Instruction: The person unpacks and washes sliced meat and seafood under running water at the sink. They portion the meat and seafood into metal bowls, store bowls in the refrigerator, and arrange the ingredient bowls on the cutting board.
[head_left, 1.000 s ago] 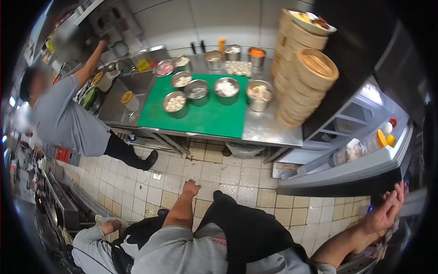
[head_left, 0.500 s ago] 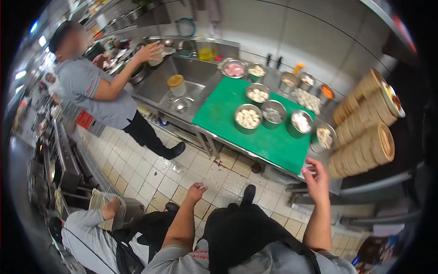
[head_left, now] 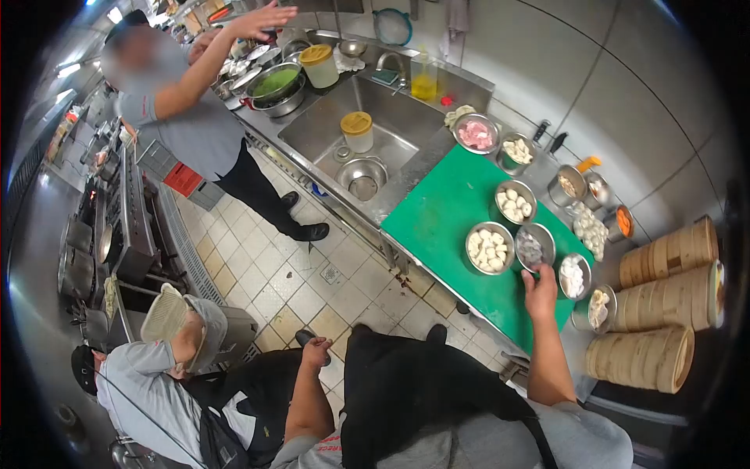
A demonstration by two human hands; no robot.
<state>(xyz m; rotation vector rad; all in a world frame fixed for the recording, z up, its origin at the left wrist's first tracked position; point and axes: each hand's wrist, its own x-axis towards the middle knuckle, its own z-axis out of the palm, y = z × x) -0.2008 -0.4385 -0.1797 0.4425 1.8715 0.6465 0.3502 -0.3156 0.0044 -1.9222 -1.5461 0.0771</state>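
Right hand (head_left: 539, 293), fingers bent, is at the near rim of the metal bowl of grey pieces (head_left: 548, 238); whether it pinches the rim cannot be told. That bowl stands on the green board (head_left: 437, 211), beside other filled bowls. Left hand (head_left: 316, 353) hangs low, fingers curled, how tightly unclear.

grey shirt (head_left: 508, 430) – short-sleeved | red lettering (head_left: 330, 448) | black apron (head_left: 426, 391) – dark shoes (head_left: 437, 334)

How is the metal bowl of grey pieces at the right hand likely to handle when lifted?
The metal bowl looks rigid, so its thin rim probably won't flex under the right hand. Its smooth, shiny wall may feel slippery. The grey pieces look loose, with no lid, so they could slide if it tilts.
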